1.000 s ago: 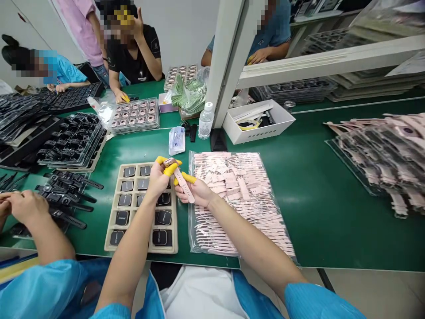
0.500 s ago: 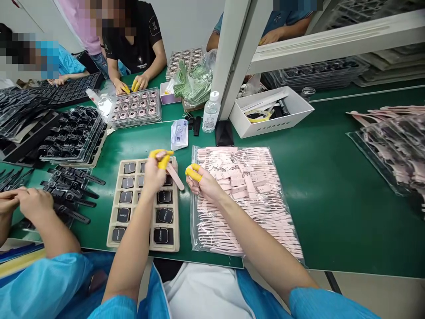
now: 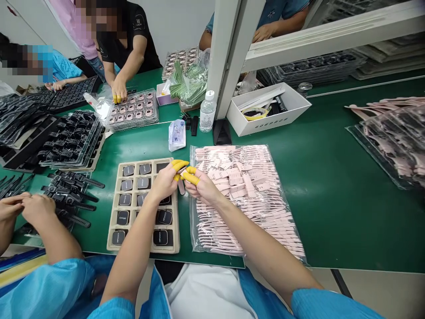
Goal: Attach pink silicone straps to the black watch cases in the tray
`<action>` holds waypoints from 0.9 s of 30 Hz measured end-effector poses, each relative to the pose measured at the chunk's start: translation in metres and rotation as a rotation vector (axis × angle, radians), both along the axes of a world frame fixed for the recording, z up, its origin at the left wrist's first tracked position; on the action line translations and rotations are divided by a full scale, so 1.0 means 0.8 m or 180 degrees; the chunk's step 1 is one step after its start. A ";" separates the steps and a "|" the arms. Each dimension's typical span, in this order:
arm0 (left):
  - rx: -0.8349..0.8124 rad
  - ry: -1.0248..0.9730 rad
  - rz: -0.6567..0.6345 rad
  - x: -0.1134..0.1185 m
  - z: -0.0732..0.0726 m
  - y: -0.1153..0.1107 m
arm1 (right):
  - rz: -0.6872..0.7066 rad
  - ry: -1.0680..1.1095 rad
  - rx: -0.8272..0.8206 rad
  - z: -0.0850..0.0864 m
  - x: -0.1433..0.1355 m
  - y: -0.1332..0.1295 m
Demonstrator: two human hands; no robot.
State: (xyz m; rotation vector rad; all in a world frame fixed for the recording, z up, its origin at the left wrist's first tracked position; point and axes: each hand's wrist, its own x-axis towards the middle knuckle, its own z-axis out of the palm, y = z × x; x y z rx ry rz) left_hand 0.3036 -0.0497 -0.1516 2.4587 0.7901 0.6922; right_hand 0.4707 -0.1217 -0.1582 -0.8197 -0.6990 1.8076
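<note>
My left hand, yellow covers on its fingertips, is closed on a smartwatch whose case is mostly hidden by fingers. A pink strap hangs down from it. My right hand, also with yellow finger covers, pinches at the same spot and meets the left; what lies between its fingers is hidden. Below the left forearm is a beige tray with dark square watch cases in its compartments. Under the right forearm lies a clear bag covered with many pink straps.
A white box of tools, a bottle and a small white packet stand behind. Black-strapped watches lie left, beside a co-worker's hands. Another co-worker's hand touches a watch tray. Pink straps in trays lie right.
My left hand has moved right and slightly down with the smartwatch, and the two hands now touch. The co-worker across the table has drawn one hand over the tray.
</note>
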 end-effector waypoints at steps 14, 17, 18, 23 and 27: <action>0.0035 0.0337 0.0109 -0.004 -0.001 0.000 | 0.0052 0.0169 -0.0087 -0.004 0.002 0.002; 0.0006 0.0258 0.0165 -0.002 -0.002 -0.001 | -0.0026 0.0360 -0.0110 -0.008 0.002 0.005; 0.0003 0.0229 0.0151 -0.001 -0.001 -0.002 | -0.0077 0.0410 -0.0126 -0.008 0.001 0.005; -0.0150 0.0133 -0.0115 0.001 0.006 -0.006 | -0.0380 0.0367 -0.0167 -0.009 0.001 0.007; -0.0027 0.0293 -0.0091 0.002 0.008 -0.007 | -0.0381 0.0230 -0.0187 -0.009 0.002 0.007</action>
